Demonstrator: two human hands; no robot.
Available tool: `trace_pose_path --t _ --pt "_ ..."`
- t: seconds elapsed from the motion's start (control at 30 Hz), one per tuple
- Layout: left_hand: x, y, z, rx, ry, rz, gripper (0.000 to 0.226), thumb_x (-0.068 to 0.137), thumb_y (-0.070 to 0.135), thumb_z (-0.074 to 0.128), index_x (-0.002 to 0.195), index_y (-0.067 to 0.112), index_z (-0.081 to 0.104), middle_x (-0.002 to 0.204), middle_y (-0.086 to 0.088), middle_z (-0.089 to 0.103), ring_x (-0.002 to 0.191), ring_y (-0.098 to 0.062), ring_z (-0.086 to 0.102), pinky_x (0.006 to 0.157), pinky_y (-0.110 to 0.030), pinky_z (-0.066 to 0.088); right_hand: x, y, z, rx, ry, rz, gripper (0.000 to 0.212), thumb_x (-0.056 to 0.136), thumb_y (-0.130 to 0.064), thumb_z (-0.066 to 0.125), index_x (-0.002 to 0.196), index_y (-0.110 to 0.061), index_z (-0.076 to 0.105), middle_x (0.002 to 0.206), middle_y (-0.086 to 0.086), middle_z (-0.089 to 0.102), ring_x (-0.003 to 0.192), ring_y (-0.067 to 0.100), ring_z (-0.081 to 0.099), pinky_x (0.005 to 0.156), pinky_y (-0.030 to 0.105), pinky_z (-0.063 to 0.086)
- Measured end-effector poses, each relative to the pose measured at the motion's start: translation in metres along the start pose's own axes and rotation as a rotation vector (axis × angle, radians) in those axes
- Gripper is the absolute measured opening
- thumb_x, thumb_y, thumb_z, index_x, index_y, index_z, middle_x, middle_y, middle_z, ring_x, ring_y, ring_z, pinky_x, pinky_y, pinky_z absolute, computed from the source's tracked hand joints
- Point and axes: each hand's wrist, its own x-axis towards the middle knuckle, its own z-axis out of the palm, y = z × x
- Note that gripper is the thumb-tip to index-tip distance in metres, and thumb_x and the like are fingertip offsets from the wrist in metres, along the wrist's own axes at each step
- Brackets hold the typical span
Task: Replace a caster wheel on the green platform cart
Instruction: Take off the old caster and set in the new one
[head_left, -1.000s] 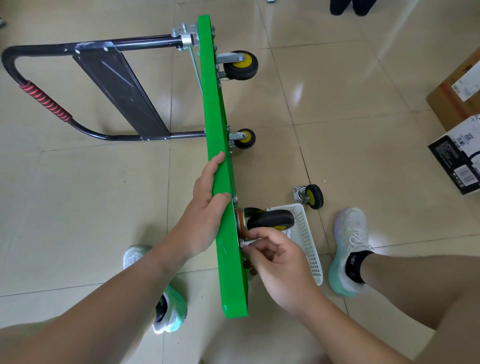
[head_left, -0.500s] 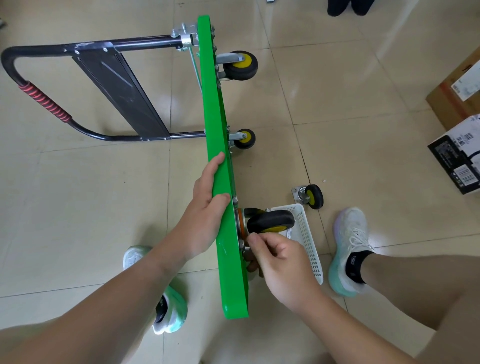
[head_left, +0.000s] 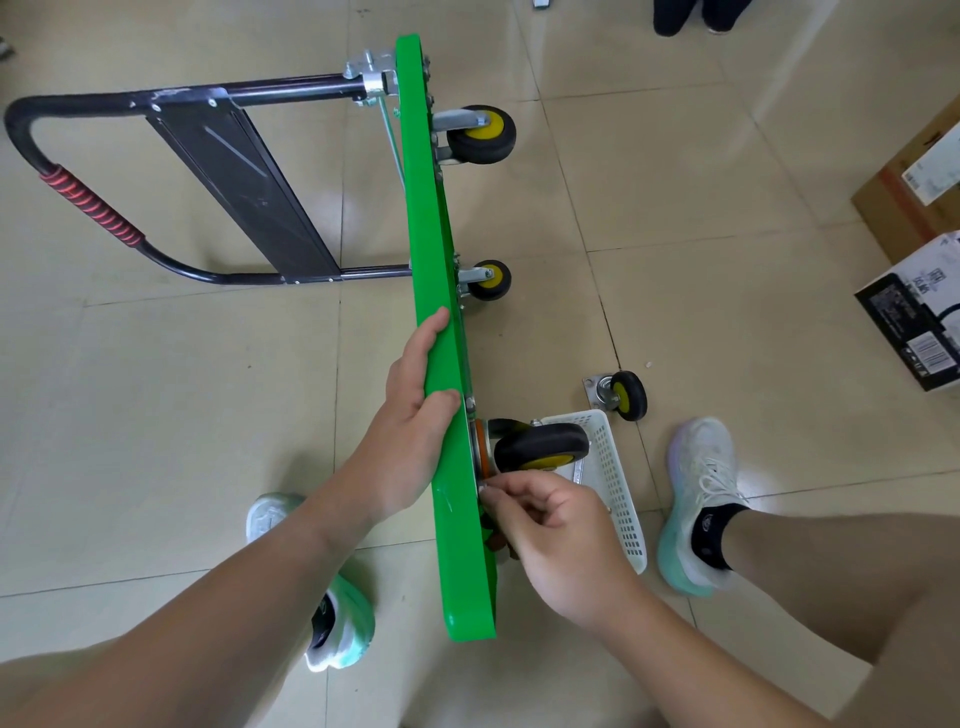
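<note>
Gripping upper edge of stiff, likely heavy green platform cart (head_left: 435, 291) with left hand (head_left: 410, 421); pinching small fastener (head_left: 482, 489) under black-and-yellow caster wheel (head_left: 540, 447) with right hand (head_left: 556, 535).

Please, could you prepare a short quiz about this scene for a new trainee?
1. True or false: the left hand holds the edge of the green platform.
2. Which hand pinches a small fastener at the base of the nearest caster?
3. The loose caster lies: A) in the white basket; B) on the floor beside the basket; C) on a shelf.
Key: 1 true; 2 the right hand; 3 B.
</note>
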Motion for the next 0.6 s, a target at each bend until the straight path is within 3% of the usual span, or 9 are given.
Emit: trace_pose_path --t 0.2,0.27,0.33,0.43,0.6 --pt "0.0004 -0.0003 0.0 0.004 0.0 0.001 0.071 0.086 0.036 0.039 0.145 0.07 0.02 0.156 0.013 0.034 0.137 -0.009 0.043 0.118 -0.048 0.037 -0.0006 -0.0021 0.002 -0.093 0.011 -0.011 0.027 0.098 -0.037 0.061 0.085 -0.019 0.075 0.076 0.003 0.073 0.074 0.022 0.069 0.072 0.047 0.058" --pt "0.0006 -0.0005 0.0 0.001 -0.002 0.0 0.071 0.085 0.038 0.039 0.145 0.07 0.02 0.156 0.012 0.035 0.137 -0.012 0.043 0.117 -0.05 0.037 -0.0014 -0.0008 0.0011 -0.132 0.032 -0.017 0.032 0.098 -0.041 0.058 0.082 -0.018 0.072 0.075 0.006 0.071 0.073 0.024 0.067 0.067 0.042 0.055" --pt "0.0009 -0.0001 -0.0001 0.002 -0.001 0.005 0.071 0.085 0.039 0.04 0.145 0.07 0.02 0.157 0.013 0.034 0.139 -0.012 0.042 0.118 -0.05 0.036 -0.0015 -0.0005 0.0014 -0.068 0.04 -0.005 0.02 0.098 -0.036 0.06 0.086 -0.025 0.073 0.08 0.003 0.073 0.077 0.021 0.068 0.069 0.036 0.055" --pt "0.0004 0.0008 -0.0001 0.004 0.007 0.006 0.071 0.085 0.035 0.04 0.143 0.071 0.021 0.158 0.014 0.033 0.141 -0.009 0.039 0.12 -0.048 0.034 -0.0004 -0.0013 0.0035 0.027 0.042 -0.017 0.011 0.094 -0.021 0.068 0.094 -0.03 0.075 0.086 0.004 0.075 0.084 0.027 0.07 0.077 0.046 0.058" --pt "0.0 0.0007 -0.0005 0.004 0.008 -0.001 0.071 0.085 0.035 0.04 0.144 0.071 0.021 0.157 0.013 0.034 0.138 -0.008 0.041 0.119 -0.047 0.035 0.0011 -0.0042 0.0047 -0.084 0.049 -0.055 0.012 0.096 -0.028 0.064 0.093 -0.026 0.076 0.08 -0.003 0.075 0.077 0.018 0.07 0.074 0.045 0.058"
